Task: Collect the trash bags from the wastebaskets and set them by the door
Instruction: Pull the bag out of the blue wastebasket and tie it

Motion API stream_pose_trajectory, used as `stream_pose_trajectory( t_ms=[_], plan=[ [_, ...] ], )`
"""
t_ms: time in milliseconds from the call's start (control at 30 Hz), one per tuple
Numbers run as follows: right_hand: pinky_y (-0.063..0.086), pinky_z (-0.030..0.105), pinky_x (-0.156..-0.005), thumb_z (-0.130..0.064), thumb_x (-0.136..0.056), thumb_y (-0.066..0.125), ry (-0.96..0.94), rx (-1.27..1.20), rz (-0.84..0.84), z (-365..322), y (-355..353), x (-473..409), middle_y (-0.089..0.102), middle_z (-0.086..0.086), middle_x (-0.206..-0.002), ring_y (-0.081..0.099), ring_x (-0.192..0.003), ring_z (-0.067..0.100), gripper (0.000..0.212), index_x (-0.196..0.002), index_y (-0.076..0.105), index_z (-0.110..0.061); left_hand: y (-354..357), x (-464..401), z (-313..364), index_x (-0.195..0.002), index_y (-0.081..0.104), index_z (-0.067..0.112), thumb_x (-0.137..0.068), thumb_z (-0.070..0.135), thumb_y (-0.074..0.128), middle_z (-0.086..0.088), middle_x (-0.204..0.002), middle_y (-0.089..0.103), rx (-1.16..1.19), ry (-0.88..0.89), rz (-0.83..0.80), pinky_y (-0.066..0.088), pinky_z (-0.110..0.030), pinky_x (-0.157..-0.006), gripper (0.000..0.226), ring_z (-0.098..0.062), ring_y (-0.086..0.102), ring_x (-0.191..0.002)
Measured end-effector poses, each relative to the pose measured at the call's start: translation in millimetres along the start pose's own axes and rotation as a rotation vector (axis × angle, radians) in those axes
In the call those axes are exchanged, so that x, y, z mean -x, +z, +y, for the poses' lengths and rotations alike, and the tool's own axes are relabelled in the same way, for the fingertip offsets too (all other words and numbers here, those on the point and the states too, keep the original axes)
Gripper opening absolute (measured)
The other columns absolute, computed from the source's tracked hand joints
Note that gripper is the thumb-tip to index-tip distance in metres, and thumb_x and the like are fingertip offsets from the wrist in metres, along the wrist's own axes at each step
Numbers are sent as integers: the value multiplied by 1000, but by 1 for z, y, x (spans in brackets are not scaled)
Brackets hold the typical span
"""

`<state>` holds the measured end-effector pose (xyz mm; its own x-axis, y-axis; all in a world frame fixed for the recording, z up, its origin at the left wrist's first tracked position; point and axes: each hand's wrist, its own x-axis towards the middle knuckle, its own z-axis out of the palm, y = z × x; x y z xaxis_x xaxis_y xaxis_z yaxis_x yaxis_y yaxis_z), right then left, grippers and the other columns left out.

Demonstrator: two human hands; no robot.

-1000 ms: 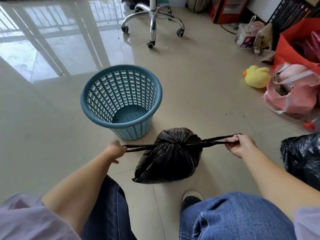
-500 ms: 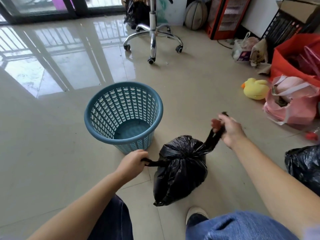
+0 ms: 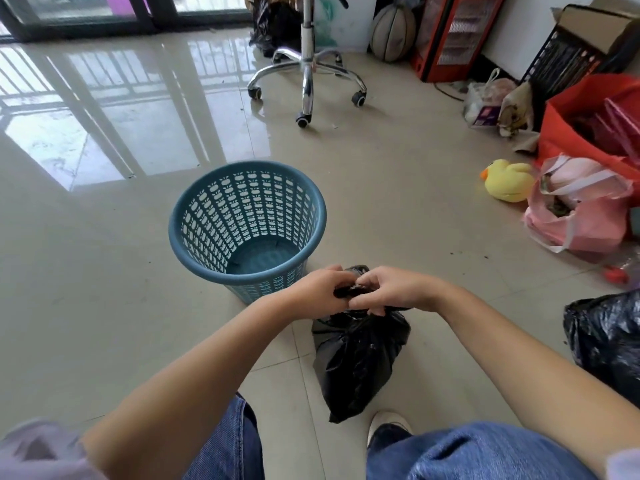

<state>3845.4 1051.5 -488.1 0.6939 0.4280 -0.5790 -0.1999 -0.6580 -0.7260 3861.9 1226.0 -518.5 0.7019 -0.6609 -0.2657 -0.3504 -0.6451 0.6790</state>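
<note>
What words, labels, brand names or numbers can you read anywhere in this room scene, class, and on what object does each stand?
None can be read.
Purple-and-white packet by the wall: has print, too blurred to read.
Red heater: no legible label.
Cardboard box: no legible markings.
Blue wastebasket, black trash bag, yellow duck toy: no text visible.
</note>
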Motion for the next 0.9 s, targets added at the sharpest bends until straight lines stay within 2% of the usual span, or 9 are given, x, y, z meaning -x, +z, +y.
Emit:
stream_pose_trajectory(
  t_ms=[67, 167, 233, 300, 400, 533, 600, 800, 900],
  plan=[
    [42, 32, -73, -26, -87, 63, -55, -57, 27, -1, -3, -2, 49, 0, -60, 46, -57, 11, 14, -80, 66, -14, 4, -2, -5, -95, 67, 9, -86, 22, 64, 1, -95, 50, 69, -14, 27, 40, -25, -79, 16, -13, 52, -85],
    [42, 21, -63, -25, -91, 60, -72, -70, 214, 8, -8, -5, 49, -7, -62, 45, -53, 3, 17, -74, 61, -21, 1, -1, -11, -98, 72, 6, -88, 14, 61, -3, -106, 66, 491, -121, 221, 49, -24, -87, 17, -11, 63, -92],
    [31, 26, -58, -30, -92, 58, -51, 43, 317, 25, -9, -7, 45, -7, -62, 41, -56, 9, 23, -71, 56, -19, 2, 0, -14, -87, 71, -1, -87, 8, 58, -10, -88, 71, 728, -183, 215, 52, -20, -75, 16, -8, 66, -75],
    [28, 31, -59, -33, -93, 56, -26, 133, 365, 47, -7, -11, 46, -1, -65, 40, -61, 14, 25, -75, 58, -15, 9, 0, -18, -64, 61, 2, -89, 9, 57, -10, -64, 62, 783, -219, 168, 43, -20, -61, 26, -9, 57, -56],
    [30, 31, -60, -33, -94, 54, -10, 160, 415, 68, -1, -15, 51, 2, -67, 43, -62, 15, 28, -88, 62, -7, 23, -4, -26, -54, 47, 21, -90, 25, 60, -1, -51, 49, 743, -268, 139, 30, -24, -53, 39, -11, 38, -49],
    [30, 29, -56, -33, -95, 51, -23, 212, 428, 70, -5, -19, 48, -4, -60, 42, -58, 15, 22, -82, 58, -17, 18, -12, -29, -57, 49, 20, -89, 39, 58, 0, -55, 53, 602, -313, 137, 31, -30, -58, 38, -16, 39, -56],
    [32, 31, -58, -33, -96, 50, -2, 242, 404, 62, -14, -12, 50, -2, -62, 45, -61, 18, 22, -83, 57, -17, 7, -13, -18, -60, 53, 16, -88, 40, 58, -2, -58, 54, 566, -344, 130, 32, -30, -60, 37, -18, 42, -60],
    [44, 40, -69, -34, -96, 48, 44, 321, 345, 1, -68, 50, 60, 5, -74, 57, -76, 29, 22, -85, 56, -16, -52, -8, 62, -67, 55, 12, -90, 33, 56, 0, -58, 50, 492, -366, 118, 31, -26, -50, 31, -11, 38, -49],
    [49, 43, -76, -37, -96, 45, 44, 410, 324, -41, -99, 89, 67, 6, -92, 61, -90, 30, 24, -101, 58, -17, -92, 1, 111, -80, 56, 11, -90, 31, 57, 1, -69, 54, 318, -312, 139, 37, -26, -58, 23, -12, 46, -61]
  ],
)
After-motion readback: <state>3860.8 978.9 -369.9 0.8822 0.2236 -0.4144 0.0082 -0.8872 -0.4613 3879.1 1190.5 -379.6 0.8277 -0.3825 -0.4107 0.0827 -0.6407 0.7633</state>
